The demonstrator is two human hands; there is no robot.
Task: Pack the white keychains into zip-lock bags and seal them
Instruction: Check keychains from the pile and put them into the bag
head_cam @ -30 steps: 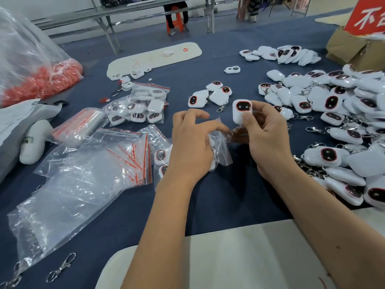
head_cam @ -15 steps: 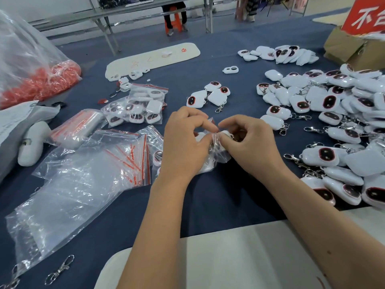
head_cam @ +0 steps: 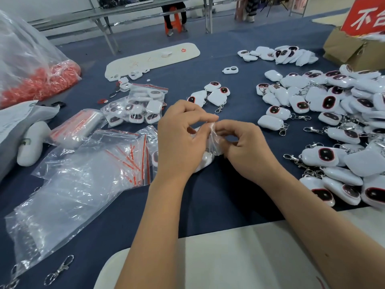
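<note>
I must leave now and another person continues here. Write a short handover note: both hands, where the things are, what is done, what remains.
Left hand and right hand both pinch the mouth of a small zip-lock bag with a white keychain inside; whether it is sealed cannot be told.
Done: one filled bag lies behind the left hand.
Left: finish this seal; loose keychains are piled at right, empty bags at left.
</note>
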